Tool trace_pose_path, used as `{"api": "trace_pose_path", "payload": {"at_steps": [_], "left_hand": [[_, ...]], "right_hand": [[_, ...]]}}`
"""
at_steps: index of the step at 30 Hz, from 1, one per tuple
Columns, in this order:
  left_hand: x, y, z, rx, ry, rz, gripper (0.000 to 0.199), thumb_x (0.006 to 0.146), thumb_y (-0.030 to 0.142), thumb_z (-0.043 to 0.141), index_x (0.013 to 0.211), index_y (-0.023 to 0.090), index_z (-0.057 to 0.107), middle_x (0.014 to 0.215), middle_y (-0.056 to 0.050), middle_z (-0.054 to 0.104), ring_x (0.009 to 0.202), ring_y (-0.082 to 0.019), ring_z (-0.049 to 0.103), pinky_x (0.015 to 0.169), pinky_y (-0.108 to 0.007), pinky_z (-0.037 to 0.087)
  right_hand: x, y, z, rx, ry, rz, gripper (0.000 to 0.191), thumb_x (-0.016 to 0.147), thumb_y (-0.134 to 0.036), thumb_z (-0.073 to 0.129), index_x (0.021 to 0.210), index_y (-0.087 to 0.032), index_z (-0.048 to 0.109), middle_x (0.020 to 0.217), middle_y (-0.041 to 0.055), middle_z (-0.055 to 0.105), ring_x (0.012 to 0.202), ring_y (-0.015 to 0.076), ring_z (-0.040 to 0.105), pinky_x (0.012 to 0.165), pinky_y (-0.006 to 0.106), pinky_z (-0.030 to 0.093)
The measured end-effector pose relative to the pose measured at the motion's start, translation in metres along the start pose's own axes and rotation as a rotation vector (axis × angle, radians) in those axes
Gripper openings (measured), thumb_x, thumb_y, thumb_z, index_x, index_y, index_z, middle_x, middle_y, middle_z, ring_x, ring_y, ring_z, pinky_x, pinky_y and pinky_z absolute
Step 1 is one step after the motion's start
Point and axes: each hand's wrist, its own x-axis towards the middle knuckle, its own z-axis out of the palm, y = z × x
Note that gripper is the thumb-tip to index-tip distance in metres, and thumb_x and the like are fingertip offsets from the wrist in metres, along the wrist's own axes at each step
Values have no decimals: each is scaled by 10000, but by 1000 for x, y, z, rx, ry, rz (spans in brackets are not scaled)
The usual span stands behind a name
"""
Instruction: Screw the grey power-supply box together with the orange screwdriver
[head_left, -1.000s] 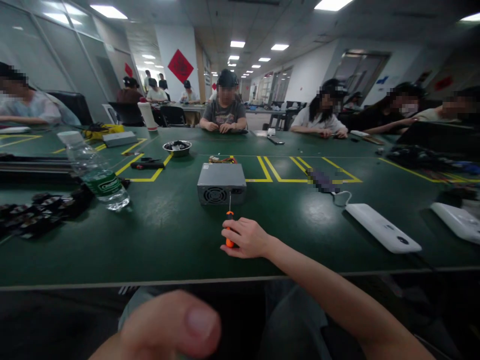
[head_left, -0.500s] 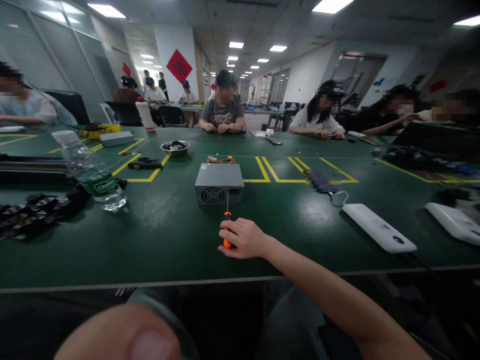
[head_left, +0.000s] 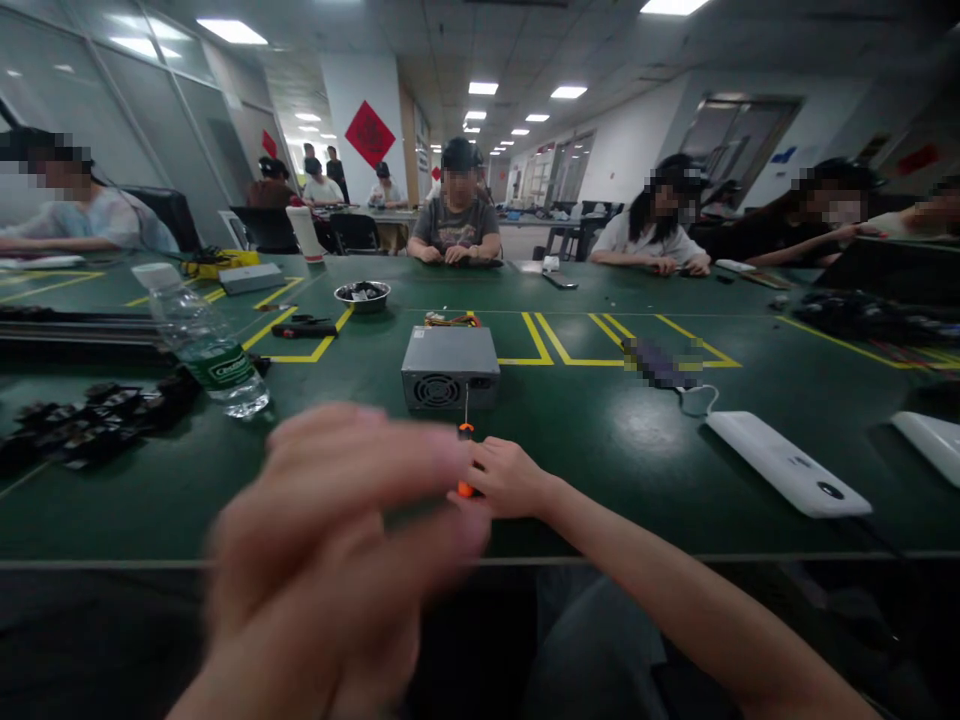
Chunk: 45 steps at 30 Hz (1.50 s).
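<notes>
My right hand (head_left: 514, 480) is closed around the handle of an orange and black screwdriver (head_left: 466, 489). The screwdriver's thin shaft points away from me at the face of a grey computer power supply (head_left: 450, 350), just beside its socket; whether the tip touches a screw is too small to tell. A round fan grille shows on the same face, and coloured wires (head_left: 450, 319) lie behind the box. Large and blurred near the camera, my left hand (head_left: 322, 540) has its thumb and fingers apart, with nothing visible between them. It covers part of the screwdriver handle from view.
Left on the green table (head_left: 600, 500) are a clear water bottle (head_left: 217, 350), a heap of black parts (head_left: 97, 415), a metal bowl (head_left: 362, 308) and a black-handled tool (head_left: 304, 327). A white power bank (head_left: 787, 465) with cables lies right. Several people sit around.
My left hand has risen from the bottom left edge toward the screwdriver handle. The right hand keeps its grip. The view has shifted slightly left, so the table things appear further right.
</notes>
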Motion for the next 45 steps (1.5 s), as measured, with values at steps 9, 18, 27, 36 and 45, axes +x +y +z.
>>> {"api": "trace_pose_path", "payload": {"at_steps": [9, 18, 27, 36, 45], "left_hand": [[59, -36, 44, 73, -12, -92, 575, 818, 246, 433, 1369, 161, 290, 1410, -109, 358, 1336, -262, 247, 1103, -488, 130], [55, -38, 51, 66, -7, -105, 590, 811, 198, 407, 1376, 125, 255, 1407, -124, 352, 1317, -256, 276, 1092, -450, 167], [56, -42, 55, 9, 3, -86, 561, 808, 194, 422, 1340, 85, 284, 1397, -151, 353, 1314, -256, 266, 1094, -427, 179], [55, -41, 53, -2, 6, -106, 541, 794, 194, 426, 1320, 116, 326, 1384, -132, 376, 1296, -269, 291, 1074, -450, 201], [55, -41, 53, -1, 13, -105, 532, 793, 203, 443, 1307, 109, 341, 1379, -129, 376, 1291, -265, 292, 1079, -422, 197]], "right_hand": [[0, 2, -2, -2, 45, -26, 249, 834, -376, 478, 936, -169, 571, 977, 107, 606, 751, 147, 577, 598, 263, 419], [-8, -12, -21, -121, 100, 276, 160, 855, -162, 428, 960, -132, 545, 1067, 168, 585, 863, 193, 597, 696, 312, 517], [6, -38, -16, -102, 179, 700, 172, 884, -194, 420, 1013, -141, 520, 898, 120, 601, 814, 207, 619, 670, 322, 539], [18, -55, -7, -81, 235, 867, 255, 885, -301, 404, 1064, -148, 502, 979, 145, 525, 747, 209, 606, 501, 307, 518], [16, -47, -15, -16, 238, 929, 225, 917, -257, 351, 1039, -176, 522, 846, 86, 609, 703, 186, 615, 576, 295, 510]]}}
